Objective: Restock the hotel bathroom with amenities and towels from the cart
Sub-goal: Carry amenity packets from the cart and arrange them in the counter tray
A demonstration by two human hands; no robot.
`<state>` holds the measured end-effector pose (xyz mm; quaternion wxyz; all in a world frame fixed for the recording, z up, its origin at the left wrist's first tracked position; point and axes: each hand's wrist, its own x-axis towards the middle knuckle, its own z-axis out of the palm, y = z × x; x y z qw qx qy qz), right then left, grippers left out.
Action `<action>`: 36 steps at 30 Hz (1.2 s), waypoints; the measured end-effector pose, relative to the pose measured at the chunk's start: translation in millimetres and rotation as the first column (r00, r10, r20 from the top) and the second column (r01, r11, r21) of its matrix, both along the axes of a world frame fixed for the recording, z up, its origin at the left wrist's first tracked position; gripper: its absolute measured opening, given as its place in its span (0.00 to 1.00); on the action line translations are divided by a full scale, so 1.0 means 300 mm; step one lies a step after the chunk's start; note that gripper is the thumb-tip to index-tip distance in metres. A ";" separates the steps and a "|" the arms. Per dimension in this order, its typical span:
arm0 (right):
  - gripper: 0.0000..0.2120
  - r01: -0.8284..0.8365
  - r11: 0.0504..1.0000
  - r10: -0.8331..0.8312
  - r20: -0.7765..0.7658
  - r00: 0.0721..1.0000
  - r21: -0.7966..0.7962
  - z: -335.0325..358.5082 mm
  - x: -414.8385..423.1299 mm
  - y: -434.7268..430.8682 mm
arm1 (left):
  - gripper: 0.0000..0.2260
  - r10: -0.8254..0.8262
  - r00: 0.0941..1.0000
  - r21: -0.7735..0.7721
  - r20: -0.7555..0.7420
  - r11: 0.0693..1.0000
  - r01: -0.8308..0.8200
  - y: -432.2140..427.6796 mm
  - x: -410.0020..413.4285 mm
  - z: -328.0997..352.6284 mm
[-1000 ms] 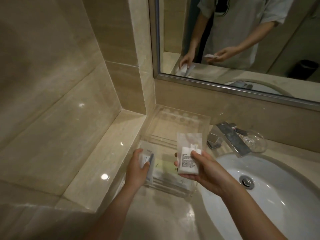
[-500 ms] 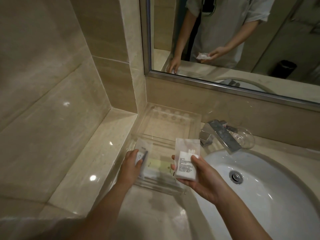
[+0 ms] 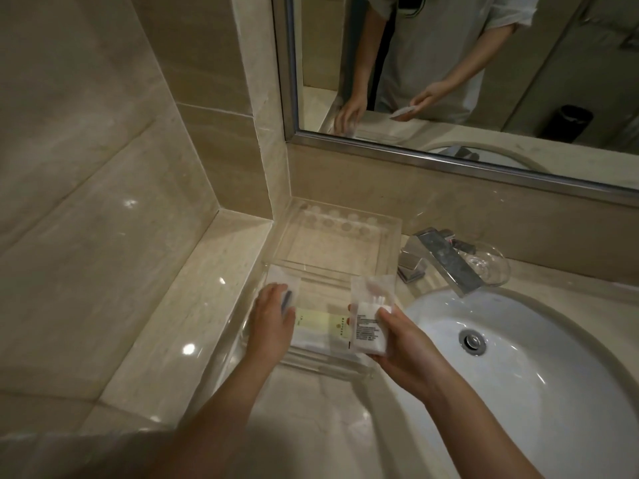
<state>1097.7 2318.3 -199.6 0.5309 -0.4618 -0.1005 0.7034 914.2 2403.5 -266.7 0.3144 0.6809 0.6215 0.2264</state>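
A clear acrylic amenity tray [image 3: 389,236] stands on the counter in the corner by the wall. In its front part lies a flat packet with a pale green label [image 3: 321,324]. My left hand [image 3: 273,314] presses a small white sachet [image 3: 281,283] down at the tray's front left, fingers flat on it. My right hand [image 3: 403,340] holds a white packet of cotton swabs [image 3: 371,319] over the tray's front right corner, thumb on top of it.
The white basin [image 3: 553,357] lies to the right, with a chrome tap [image 3: 442,262] and a clear glass dish [image 3: 487,266] behind it. A mirror [image 3: 449,63] hangs above. A marble ledge [image 3: 193,305] and tiled wall close off the left.
My left hand has lowered the sachet flat into the tray's front left. My right hand with the swab packet has stayed roughly in place beside the tray.
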 end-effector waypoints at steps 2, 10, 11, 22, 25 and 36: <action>0.16 0.032 0.999 -0.032 0.028 0.999 0.009 0.002 -0.022 0.016 | 0.09 -0.028 0.965 -0.161 0.262 0.984 0.072 -0.042 0.015 0.053; 0.22 -0.271 0.960 0.274 0.402 0.874 -0.065 -0.001 -0.164 0.044 | 0.15 0.068 0.746 -0.449 0.662 0.833 0.322 -0.183 0.071 0.139; 0.22 -0.282 0.957 0.288 0.391 0.874 -0.074 0.000 -0.172 0.040 | 0.15 0.110 0.737 -0.463 0.667 0.836 0.294 -0.180 0.068 0.131; 0.22 -0.376 0.926 0.253 0.786 0.564 -0.028 -0.058 -0.200 0.066 | 0.13 0.450 0.636 -0.654 0.627 0.748 0.116 -0.125 0.009 0.098; 0.28 -0.346 0.937 0.205 0.873 0.444 -0.044 -0.080 -0.189 0.087 | 0.13 0.350 0.762 -0.638 0.546 0.763 0.106 -0.097 -0.020 0.105; 0.15 -0.158 0.986 0.115 0.898 0.425 -0.052 -0.200 -0.197 0.171 | 0.16 0.117 0.957 -0.353 0.266 0.936 -0.016 -0.027 -0.012 0.061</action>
